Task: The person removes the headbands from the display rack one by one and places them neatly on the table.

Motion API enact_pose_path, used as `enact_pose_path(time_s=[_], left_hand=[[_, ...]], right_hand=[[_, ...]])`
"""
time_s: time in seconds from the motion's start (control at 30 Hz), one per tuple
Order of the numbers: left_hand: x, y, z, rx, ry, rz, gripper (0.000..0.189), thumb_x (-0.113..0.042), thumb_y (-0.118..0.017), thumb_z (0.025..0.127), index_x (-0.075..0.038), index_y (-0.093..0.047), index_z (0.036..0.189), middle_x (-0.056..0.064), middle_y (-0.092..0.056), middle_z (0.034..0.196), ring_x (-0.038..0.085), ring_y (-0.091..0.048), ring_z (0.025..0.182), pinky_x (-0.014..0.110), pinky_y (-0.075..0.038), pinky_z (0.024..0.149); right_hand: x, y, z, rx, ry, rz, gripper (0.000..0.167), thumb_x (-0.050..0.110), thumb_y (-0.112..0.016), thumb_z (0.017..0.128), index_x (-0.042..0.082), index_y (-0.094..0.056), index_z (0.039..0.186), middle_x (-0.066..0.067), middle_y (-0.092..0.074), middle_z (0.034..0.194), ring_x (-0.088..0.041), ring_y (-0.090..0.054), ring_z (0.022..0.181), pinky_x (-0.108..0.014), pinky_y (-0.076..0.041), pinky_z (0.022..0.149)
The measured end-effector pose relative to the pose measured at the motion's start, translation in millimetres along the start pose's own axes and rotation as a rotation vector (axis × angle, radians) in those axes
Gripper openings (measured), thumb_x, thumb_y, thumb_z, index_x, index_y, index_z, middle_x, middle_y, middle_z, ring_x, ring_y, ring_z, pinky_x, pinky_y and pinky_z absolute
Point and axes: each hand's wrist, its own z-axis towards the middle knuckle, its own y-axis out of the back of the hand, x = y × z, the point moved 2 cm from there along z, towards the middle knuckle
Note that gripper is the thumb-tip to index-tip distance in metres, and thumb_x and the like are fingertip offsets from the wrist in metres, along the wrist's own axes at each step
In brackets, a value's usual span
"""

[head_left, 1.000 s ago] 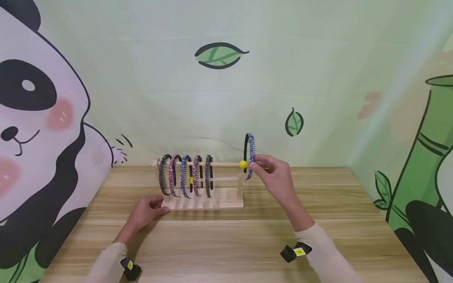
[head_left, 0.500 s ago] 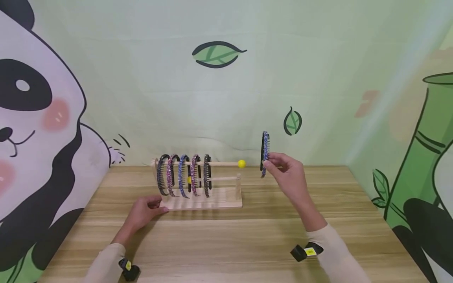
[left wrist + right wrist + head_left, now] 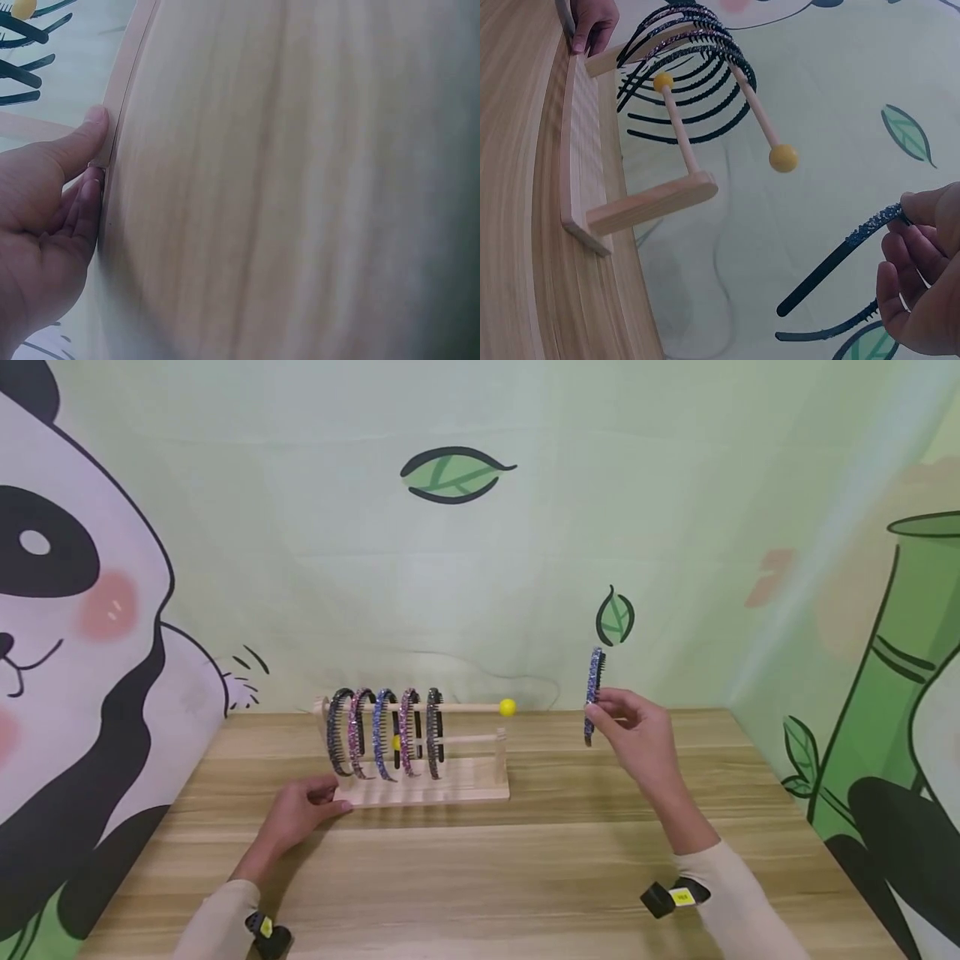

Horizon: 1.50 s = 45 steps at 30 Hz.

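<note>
My right hand (image 3: 637, 735) pinches a blue glittery headband (image 3: 594, 693) between thumb and fingers. It is held upright in the air to the right of the wooden rack (image 3: 465, 793). In the right wrist view the headband's two black ends (image 3: 810, 289) point away from the fingers. Several glittery headbands, black, pink and blue, hang on the rack's upper rod (image 3: 472, 708), which ends in a yellow ball (image 3: 507, 707). At the rack's left front corner, my left hand (image 3: 296, 814) grips the base, thumb (image 3: 90, 135) on top and fingers at the end.
A lower rod (image 3: 679, 127) with its own yellow ball (image 3: 663, 82) runs from the rack's right post (image 3: 652, 201). The wood-grain table (image 3: 450, 885) meets a green cloth backdrop (image 3: 300, 527) printed with pandas, leaves and bamboo.
My right hand has carried the blue headband rightward, from beside the upper rod's yellow ball to well apart from it, turning it edge-on. The left hand stays at the rack's corner.
</note>
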Motion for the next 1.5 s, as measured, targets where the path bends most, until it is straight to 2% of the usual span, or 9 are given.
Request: enact_pose_path(time_s=[0.47,0.8,1.1,1.5], left_hand=[[0.0,-1.1,0.4,-0.005,-0.004,0.003,0.053,-0.027,-0.083,0.088,0.001,-0.067,0.130,0.017,-0.073,0.118,0.024,-0.068,0.103,0.042,-0.057,0.089],[-1.1,-0.5,-0.4,-0.001,-0.006,0.010,0.054,-0.028,-0.082,0.088,0.001,-0.066,0.131,0.017,-0.072,0.119,0.027,-0.068,0.106,0.047,-0.056,0.093],[-0.4,-0.6,0.4,0.001,0.001,0.015,0.054,-0.028,-0.082,0.088,0.001,-0.067,0.131,0.015,-0.073,0.117,0.023,-0.067,0.102,0.043,-0.057,0.090],[0.2,-0.6,0.3,0.001,0.013,0.008,0.054,-0.027,-0.082,0.089,0.002,-0.066,0.131,0.016,-0.073,0.116,0.025,-0.066,0.103,0.046,-0.057,0.091]], right_hand=[[-19,25,2.7,-0.074,-0.058,-0.098,0.042,0.037,-0.074,0.095,0.004,-0.071,0.122,-0.015,-0.074,0.109,-0.006,-0.066,0.087,-0.015,-0.056,0.072],[-30,39,4.5,-0.150,-0.023,-0.159,0.041,0.038,-0.076,0.093,0.004,-0.074,0.116,-0.015,-0.075,0.105,0.001,-0.065,0.082,-0.012,-0.053,0.068],[-43,49,5.8,-0.209,0.017,-0.222,0.036,0.033,-0.079,0.092,0.003,-0.076,0.111,-0.016,-0.076,0.099,0.007,-0.060,0.078,-0.008,-0.048,0.069],[-64,70,13.8,-0.265,-0.013,-0.279,0.038,0.035,-0.079,0.090,0.004,-0.078,0.112,-0.012,-0.076,0.096,0.010,-0.057,0.075,-0.009,-0.046,0.063]])
